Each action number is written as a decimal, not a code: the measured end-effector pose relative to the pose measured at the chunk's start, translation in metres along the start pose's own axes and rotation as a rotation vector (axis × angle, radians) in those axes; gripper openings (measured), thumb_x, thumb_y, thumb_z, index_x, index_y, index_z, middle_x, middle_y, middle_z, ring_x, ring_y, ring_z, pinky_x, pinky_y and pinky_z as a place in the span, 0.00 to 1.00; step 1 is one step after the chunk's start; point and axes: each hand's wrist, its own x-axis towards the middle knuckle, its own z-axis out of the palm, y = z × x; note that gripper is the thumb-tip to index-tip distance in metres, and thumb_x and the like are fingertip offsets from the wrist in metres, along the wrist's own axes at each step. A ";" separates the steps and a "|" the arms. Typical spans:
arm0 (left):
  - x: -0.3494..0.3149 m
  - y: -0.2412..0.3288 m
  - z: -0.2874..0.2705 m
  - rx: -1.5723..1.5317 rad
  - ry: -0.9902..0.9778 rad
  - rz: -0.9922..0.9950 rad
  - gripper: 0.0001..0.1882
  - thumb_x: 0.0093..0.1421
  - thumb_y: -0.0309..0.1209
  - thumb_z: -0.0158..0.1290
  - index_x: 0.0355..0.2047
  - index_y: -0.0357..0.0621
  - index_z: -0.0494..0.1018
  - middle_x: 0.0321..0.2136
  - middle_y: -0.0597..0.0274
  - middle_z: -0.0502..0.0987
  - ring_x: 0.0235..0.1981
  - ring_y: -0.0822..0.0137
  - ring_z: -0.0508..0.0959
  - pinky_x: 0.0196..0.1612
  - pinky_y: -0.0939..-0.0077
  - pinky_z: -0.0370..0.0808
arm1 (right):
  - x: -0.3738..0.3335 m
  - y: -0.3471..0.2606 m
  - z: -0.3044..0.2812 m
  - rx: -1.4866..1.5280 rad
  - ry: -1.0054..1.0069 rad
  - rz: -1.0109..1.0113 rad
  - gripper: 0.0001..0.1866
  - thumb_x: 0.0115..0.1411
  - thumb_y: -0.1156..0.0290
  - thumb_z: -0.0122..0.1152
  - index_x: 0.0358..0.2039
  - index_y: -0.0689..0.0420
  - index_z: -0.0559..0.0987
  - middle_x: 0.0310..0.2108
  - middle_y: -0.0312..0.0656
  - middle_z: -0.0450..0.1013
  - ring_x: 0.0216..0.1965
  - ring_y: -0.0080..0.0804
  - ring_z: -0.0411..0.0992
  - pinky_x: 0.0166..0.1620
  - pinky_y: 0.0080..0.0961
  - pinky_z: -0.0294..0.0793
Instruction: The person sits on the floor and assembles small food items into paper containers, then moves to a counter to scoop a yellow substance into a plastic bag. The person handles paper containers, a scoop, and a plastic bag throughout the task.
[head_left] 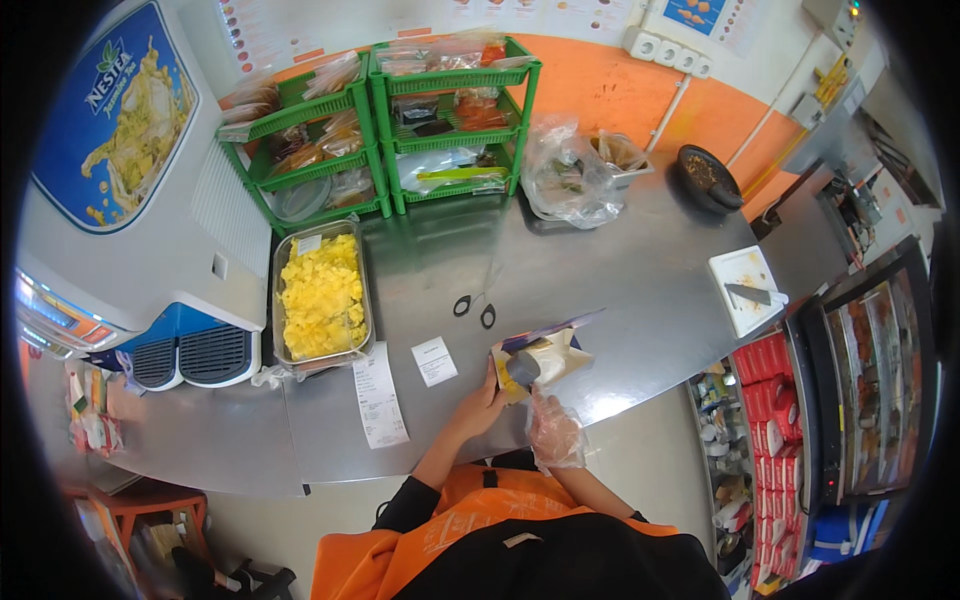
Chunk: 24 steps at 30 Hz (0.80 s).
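My bare left hand (482, 404) is wrapped round the side of a small yellow and purple cardboard box (508, 388), tilted above the front of the steel table. The box's flaps stand apart, and something pale shows in its mouth. My right hand (556, 432), in a clear plastic glove, is closed just below the opening. Its fingertips meet a grey, round-ended scoop (523, 369) that lies against the box mouth; the handle is hidden. Black-handled scissors (487, 316) and a small white label (433, 362) lie on the table beyond and left of the box.
A metal tray (369, 300) of yellow chunks stands left, beside a long receipt (378, 400). Green racks (455, 140) with packets line the back. A plastic-wrapped container (575, 185), stone mortar (708, 180) and white board (742, 290) with a knife (752, 294) are farther right. A drinks dispenser (150, 270) stands left.
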 end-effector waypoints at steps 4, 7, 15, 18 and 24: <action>0.000 0.002 0.001 0.024 -0.003 -0.021 0.42 0.64 0.42 0.40 0.66 0.39 0.27 0.37 0.30 0.74 0.39 0.37 0.76 0.43 0.54 0.71 | -0.002 0.003 0.007 -0.059 -0.142 0.061 0.30 0.58 0.68 0.49 0.62 0.53 0.59 0.36 0.47 0.69 0.29 0.46 0.73 0.33 0.41 0.74; -0.002 0.005 0.001 0.012 -0.014 -0.030 0.42 0.64 0.43 0.40 0.66 0.38 0.27 0.35 0.32 0.75 0.36 0.37 0.76 0.42 0.55 0.72 | -0.003 0.001 0.001 -0.016 -0.149 0.078 0.30 0.59 0.68 0.48 0.63 0.53 0.58 0.38 0.48 0.68 0.32 0.46 0.74 0.35 0.42 0.74; -0.006 0.017 -0.014 -0.089 -0.099 -0.051 0.44 0.65 0.40 0.41 0.64 0.38 0.22 0.25 0.52 0.79 0.30 0.48 0.79 0.38 0.61 0.74 | -0.002 -0.035 -0.030 0.460 0.081 0.147 0.22 0.64 0.68 0.42 0.59 0.55 0.66 0.36 0.51 0.72 0.36 0.51 0.73 0.39 0.44 0.72; -0.016 0.013 -0.023 -0.077 -0.070 0.179 0.36 0.63 0.37 0.44 0.63 0.32 0.42 0.41 0.42 0.74 0.45 0.47 0.75 0.50 0.60 0.69 | 0.035 -0.086 -0.060 0.770 -0.225 0.205 0.18 0.66 0.68 0.47 0.53 0.60 0.71 0.26 0.38 0.69 0.27 0.26 0.66 0.31 0.24 0.66; -0.045 0.020 -0.100 0.226 0.875 -0.277 0.37 0.48 0.32 0.61 0.54 0.30 0.57 0.47 0.37 0.63 0.49 0.42 0.65 0.54 0.55 0.62 | 0.110 -0.151 -0.027 1.003 -0.352 0.152 0.18 0.66 0.61 0.50 0.51 0.58 0.73 0.17 0.27 0.63 0.18 0.15 0.59 0.22 0.15 0.59</action>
